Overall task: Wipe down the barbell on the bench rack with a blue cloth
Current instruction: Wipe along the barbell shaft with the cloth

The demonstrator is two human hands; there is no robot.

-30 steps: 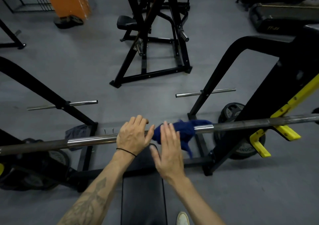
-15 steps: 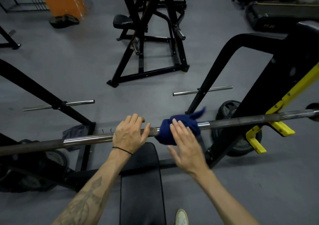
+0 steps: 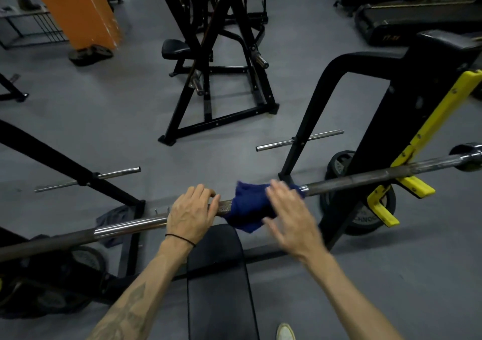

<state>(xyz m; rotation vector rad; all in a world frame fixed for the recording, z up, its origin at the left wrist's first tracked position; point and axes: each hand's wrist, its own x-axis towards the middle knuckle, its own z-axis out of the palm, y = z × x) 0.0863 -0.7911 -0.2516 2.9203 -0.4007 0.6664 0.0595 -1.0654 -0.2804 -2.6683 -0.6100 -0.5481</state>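
Observation:
The long steel barbell point(image 3: 365, 179) lies across the bench rack, running from lower left to upper right. A dark blue cloth point(image 3: 249, 208) is draped and bunched over the bar's middle. My left hand point(image 3: 191, 213) grips the bar just left of the cloth, fingers curled over the top. My right hand point(image 3: 289, 215) has straight, spread fingers laid against the cloth's right side, slightly blurred by motion. The bar under the cloth is hidden.
A black bench pad point(image 3: 217, 274) sits below the bar. Yellow rack hooks point(image 3: 414, 187) carry the bar at right, with a weight plate point(image 3: 365, 214) behind them. Black rack uprights with chrome pegs point(image 3: 300, 140) flank the bar. A black machine point(image 3: 221, 60) and an orange pillar point(image 3: 75, 8) stand beyond.
My right hand has slid to the right along the bar with the cloth. The cloth has bunched up and covers the chrome ring at right. My left hand has kept its grip.

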